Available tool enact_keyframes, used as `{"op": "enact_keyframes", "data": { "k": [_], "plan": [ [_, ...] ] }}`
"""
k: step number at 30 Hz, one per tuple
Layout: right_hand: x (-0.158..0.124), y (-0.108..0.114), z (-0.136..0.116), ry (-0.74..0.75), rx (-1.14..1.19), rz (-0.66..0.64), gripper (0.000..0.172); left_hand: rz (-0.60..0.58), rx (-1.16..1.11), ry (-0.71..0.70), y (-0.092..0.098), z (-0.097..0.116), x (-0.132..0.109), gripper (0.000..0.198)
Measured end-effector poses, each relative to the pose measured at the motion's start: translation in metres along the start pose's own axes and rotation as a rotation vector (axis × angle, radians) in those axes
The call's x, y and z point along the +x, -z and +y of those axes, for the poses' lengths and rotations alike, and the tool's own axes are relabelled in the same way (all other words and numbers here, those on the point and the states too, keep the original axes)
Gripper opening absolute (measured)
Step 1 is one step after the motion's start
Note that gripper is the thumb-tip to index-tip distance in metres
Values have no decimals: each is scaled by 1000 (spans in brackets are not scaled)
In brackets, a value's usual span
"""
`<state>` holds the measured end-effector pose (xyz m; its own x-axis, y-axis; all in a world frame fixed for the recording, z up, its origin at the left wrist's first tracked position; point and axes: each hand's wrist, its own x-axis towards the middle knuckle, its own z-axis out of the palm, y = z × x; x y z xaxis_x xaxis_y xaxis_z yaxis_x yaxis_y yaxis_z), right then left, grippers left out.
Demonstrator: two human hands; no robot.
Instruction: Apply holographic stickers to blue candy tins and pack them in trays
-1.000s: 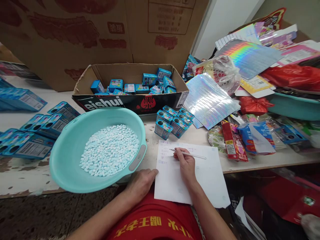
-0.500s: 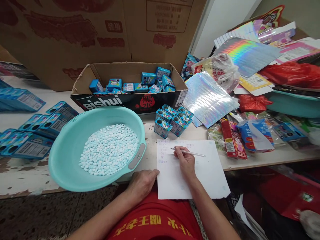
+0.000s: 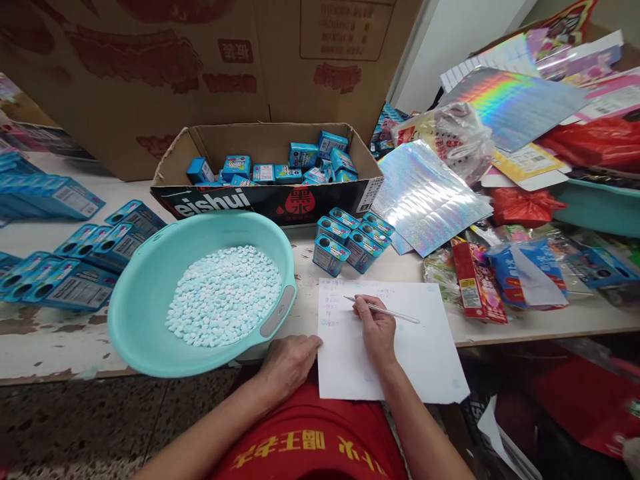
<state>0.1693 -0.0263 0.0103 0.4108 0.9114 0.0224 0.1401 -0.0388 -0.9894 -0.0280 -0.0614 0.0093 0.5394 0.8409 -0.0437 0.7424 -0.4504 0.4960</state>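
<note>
On the surface [image 3: 306,283], paper [image 3: 345,367] is overhanging the edge; pressing there could buckle it. The right hand [image 3: 379,332] is grasping the pen [image 3: 400,315] in its fingers; the left hand [image 3: 290,362] is lying curled, its hold unclear.

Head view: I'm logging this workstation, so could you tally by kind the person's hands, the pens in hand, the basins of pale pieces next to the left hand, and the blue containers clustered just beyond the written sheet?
Hands, left hand and right hand: 2
Pen: 1
Basin: 1
Blue containers, as far as visible: 6
Total: 10
</note>
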Motion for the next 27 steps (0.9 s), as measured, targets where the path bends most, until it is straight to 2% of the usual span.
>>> {"op": "enact_keyframes", "data": {
  "k": [6, 15, 18, 21, 24, 27],
  "plan": [
    [2, -2, 1, 5, 4, 4, 30, 76, 32, -55, 5, 5, 15, 27],
    [8, -6, -5, 17, 30, -25, 27, 65, 301, -72, -12, 10, 29, 27],
    [1, 1, -14, 13, 34, -4, 25, 76, 343, -112, -14, 8, 28, 27],
    [-11, 6, -18, -16, 34, -46, 23, 106, 358, -147, -17, 6, 28, 30],
    [-22, 5, -14, -33, 10, -129, 24, 155, 363, -157, -19, 6, 28, 31],
    [-27, 1, -5, -16, -66, -152, 24, 184, 358, -166, -22, 5, 29, 31]
  ]
}}
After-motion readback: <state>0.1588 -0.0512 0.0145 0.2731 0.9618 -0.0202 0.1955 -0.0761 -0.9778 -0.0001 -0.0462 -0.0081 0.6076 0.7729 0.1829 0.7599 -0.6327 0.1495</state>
